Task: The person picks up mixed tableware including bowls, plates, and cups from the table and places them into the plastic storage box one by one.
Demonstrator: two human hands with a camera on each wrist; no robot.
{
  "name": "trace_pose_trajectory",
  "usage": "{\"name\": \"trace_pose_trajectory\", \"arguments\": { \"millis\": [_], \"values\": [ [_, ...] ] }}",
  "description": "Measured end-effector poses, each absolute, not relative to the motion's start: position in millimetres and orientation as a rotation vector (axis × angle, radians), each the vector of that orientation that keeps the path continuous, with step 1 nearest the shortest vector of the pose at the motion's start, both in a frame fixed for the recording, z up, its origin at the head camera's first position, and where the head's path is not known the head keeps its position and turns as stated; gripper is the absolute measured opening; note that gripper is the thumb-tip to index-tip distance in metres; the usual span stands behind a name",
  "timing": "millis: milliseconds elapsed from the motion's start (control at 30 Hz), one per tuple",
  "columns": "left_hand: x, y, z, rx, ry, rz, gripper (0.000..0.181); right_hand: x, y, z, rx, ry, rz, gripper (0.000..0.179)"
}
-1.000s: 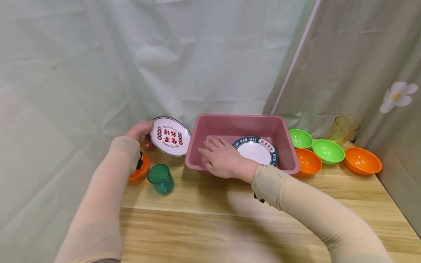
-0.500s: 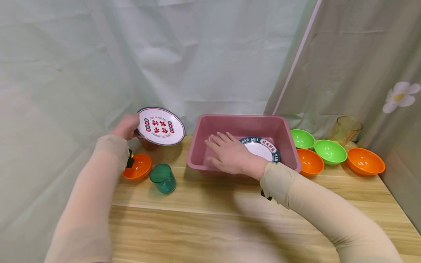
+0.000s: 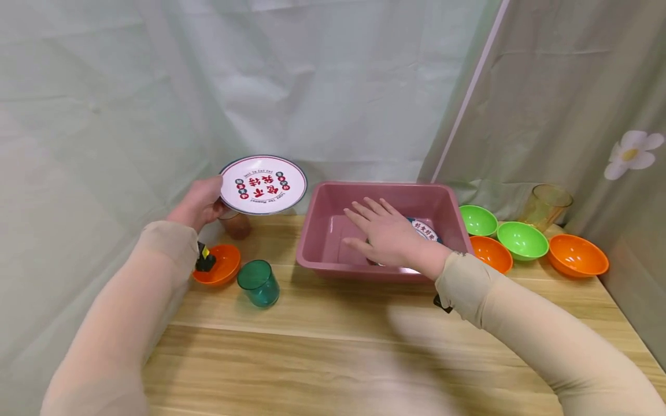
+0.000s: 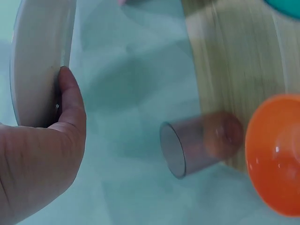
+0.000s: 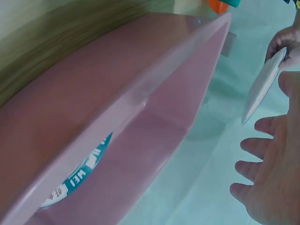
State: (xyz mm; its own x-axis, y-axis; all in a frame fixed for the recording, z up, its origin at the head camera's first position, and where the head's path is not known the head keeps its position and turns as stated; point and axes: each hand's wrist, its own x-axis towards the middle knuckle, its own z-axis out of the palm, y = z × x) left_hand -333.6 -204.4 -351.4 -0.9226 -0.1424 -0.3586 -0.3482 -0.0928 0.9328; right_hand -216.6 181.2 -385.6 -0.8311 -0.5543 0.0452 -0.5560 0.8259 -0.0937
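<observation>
My left hand grips the left rim of a white plate with a dark blue edge and red lettering. The plate is held up at the back left, left of the pink basin; its pale underside shows in the left wrist view, with a finger along it. Above the basin, my right hand is spread with straight fingers and holds nothing. Inside the basin lies another plate with a teal lettered rim, partly hidden by the right hand in the head view.
Below the left hand stand a brownish clear cup, an orange bowl and a green cup. Right of the basin are green bowls, orange bowls and a yellow cup. A curtain hangs behind.
The left hand first carried the plate left and up, then tipped it flatter and back rightward. The right hand rose and shifted right over the basin, covering more of the plate inside.
</observation>
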Motion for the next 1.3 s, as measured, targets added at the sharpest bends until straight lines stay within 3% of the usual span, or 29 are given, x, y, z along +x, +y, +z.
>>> {"name": "trace_pose_trajectory", "arguments": {
  "millis": [133,467,767,1300],
  "values": [
    [-322.3,-193.7,-339.6,-0.552,1.864,2.200,0.046,-215.3,192.3,-381.8,0.872,-2.996,0.149,0.075],
    [-298.3,-168.8,-321.4,-0.494,1.680,2.178,0.031,-208.0,215.1,-377.5,0.875,-2.979,0.147,0.076],
    [-281.2,-129.3,-328.0,-0.399,1.668,2.178,0.049,-194.7,249.1,-378.6,0.841,-2.951,0.136,0.075],
    [-244.8,-56.6,-348.0,-0.262,1.611,2.097,0.048,-167.0,307.4,-386.5,0.700,-3.016,0.191,0.078]
  ]
}}
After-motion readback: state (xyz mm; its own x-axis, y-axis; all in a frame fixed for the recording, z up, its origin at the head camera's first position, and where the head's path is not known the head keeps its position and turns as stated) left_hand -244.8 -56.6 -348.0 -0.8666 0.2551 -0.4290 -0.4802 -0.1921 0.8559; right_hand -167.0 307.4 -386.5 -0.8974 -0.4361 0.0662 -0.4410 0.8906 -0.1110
